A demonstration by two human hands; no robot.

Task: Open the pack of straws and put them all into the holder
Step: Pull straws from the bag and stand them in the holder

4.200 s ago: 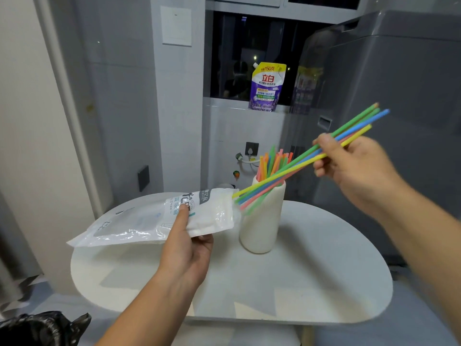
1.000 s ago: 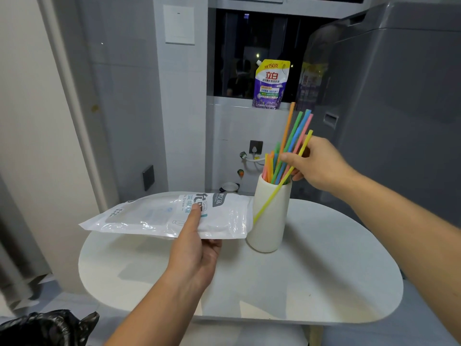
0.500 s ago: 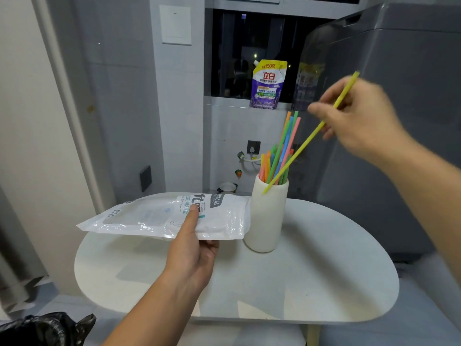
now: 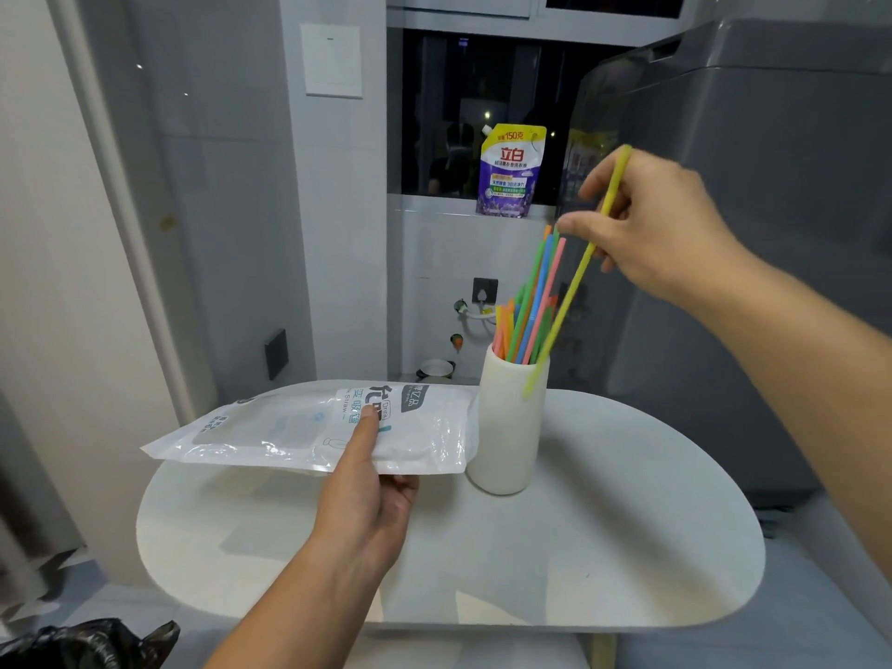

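A white cylindrical holder [image 4: 509, 427] stands on the white oval table [image 4: 603, 548], with several coloured straws [image 4: 531, 306] upright in it. My right hand [image 4: 661, 234] pinches one yellow straw [image 4: 574, 287] above and to the right of the holder. The straw slants down to the left, and its lower tip lies in front of the holder's outer wall near the rim. My left hand [image 4: 367, 494] holds the clear plastic straw pack [image 4: 299, 427] flat above the table, left of the holder, thumb on top. The pack looks flat; I see no straws in it.
A purple and yellow refill pouch [image 4: 511, 171] stands on the window ledge behind. A large grey appliance [image 4: 753, 234] fills the right side, close behind the table. A black bag [image 4: 87, 644] lies on the floor at the lower left. A wall stands at the left.
My right hand let go of the bunch in the holder, lifted the one yellow straw that hung outside, and has since come down and left with it. The pack has hardly moved.
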